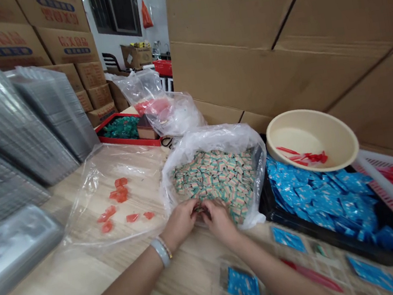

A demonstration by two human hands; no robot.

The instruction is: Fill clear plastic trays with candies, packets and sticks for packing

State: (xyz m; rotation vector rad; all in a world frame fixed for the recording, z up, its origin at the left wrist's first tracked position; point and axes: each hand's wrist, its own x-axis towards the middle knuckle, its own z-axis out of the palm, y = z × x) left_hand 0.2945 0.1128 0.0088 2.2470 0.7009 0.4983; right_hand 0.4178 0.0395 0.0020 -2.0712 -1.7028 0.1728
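Right at the near edge of the white-lined bin [208, 138], my left hand [183, 221] and right hand [221, 218] meet, fingertips close together. Between them shows a small dark-greenish piece [199, 208]; I cannot tell whether either hand is clamped on it. Just beyond my fingers lies the heap of small pieces [219, 176], filling the bin: flat, oblong, banded in pale pink and green. Left of it, orange-red pieces [119, 194] lie on a clear plastic bag [90, 203]; to the right, blue packets [318, 198] fill a black tray [314, 228].
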